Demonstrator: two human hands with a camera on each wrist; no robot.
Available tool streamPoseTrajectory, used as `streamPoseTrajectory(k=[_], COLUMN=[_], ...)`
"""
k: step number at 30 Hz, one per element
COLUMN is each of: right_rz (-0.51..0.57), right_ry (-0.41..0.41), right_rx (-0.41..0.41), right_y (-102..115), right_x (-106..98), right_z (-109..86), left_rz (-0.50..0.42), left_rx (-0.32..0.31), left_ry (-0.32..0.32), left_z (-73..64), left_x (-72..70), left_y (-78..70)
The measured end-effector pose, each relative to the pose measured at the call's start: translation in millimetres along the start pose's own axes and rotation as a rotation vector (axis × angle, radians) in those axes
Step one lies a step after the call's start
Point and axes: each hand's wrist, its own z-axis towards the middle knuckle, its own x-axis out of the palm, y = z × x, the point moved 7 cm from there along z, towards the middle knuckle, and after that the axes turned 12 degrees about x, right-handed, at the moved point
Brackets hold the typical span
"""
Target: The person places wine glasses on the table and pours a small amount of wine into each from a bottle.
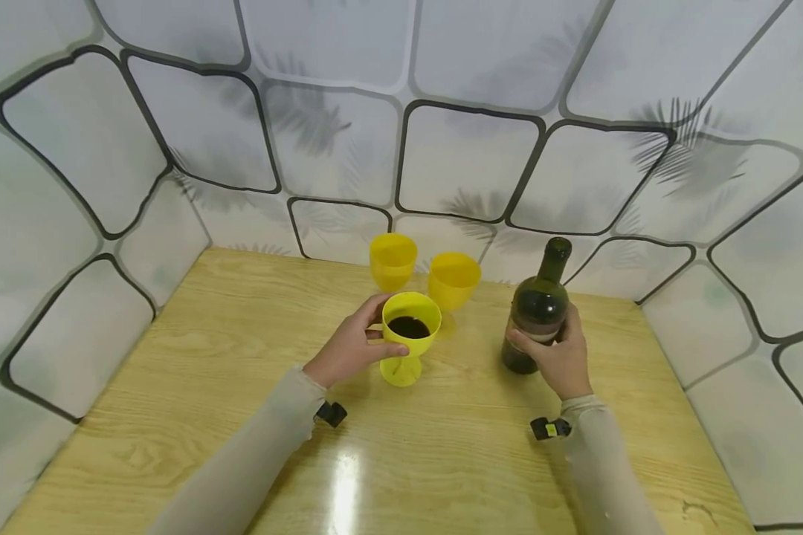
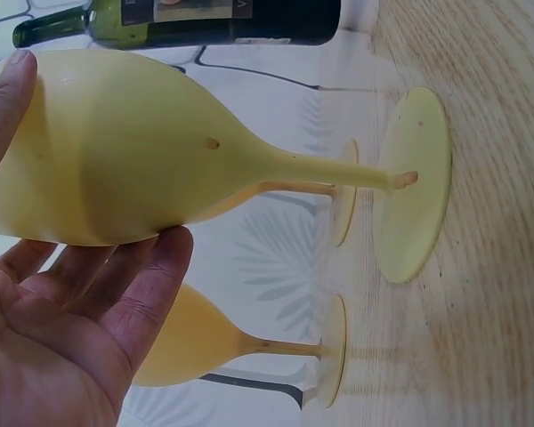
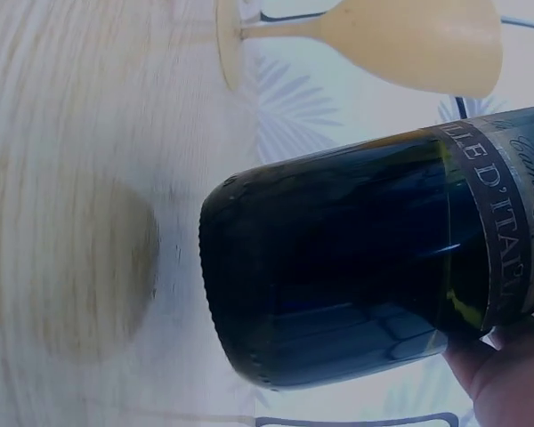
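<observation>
My left hand [image 1: 361, 343] holds a yellow wine goblet [image 2: 142, 151] by its bowl, thumb on the near side and fingers round the far side. Dark liquid [image 1: 408, 327] lies in the bottom of the bowl. The goblet stands upright, its round foot [image 2: 414, 187] right at the tabletop. To the right, my right hand [image 1: 562, 357] grips a dark green wine bottle [image 1: 540, 305] round its labelled body. In the right wrist view the bottle's base [image 3: 236, 285] is lifted a little off the table, slightly tilted, with its shadow below.
Two more yellow goblets [image 1: 392, 261] [image 1: 453, 279] stand upright behind the held one, near the back wall [image 1: 348, 148]. Patterned walls enclose the wooden table [image 1: 241, 312] at the back and both sides. A black wrist camera [image 1: 331, 413] sits at each cuff.
</observation>
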Motion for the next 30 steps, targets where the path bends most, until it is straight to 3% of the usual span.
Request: streamPoseTrajectory(k=[5, 22, 30], right_rz=[0.046, 0.167, 0.136], right_ry=[-0.034, -0.061, -0.083], right_rx=[-0.022, 0.013, 0.056], right_y=[-2.4, -17.8, -26.1], right_x=[-4.0, -14.1, -13.5], right_z=[0.8, -0.9, -3.0], left_rz=[0.001, -0.014, -0.005], left_rx=[0.011, 0.019, 0.017], left_ry=[-0.005, 0.000, 0.003], left_z=[-0.2, 0.2, -0.3], left_x=[0.2, 1.4, 1.7], left_y=[0.9, -0.1, -0.5])
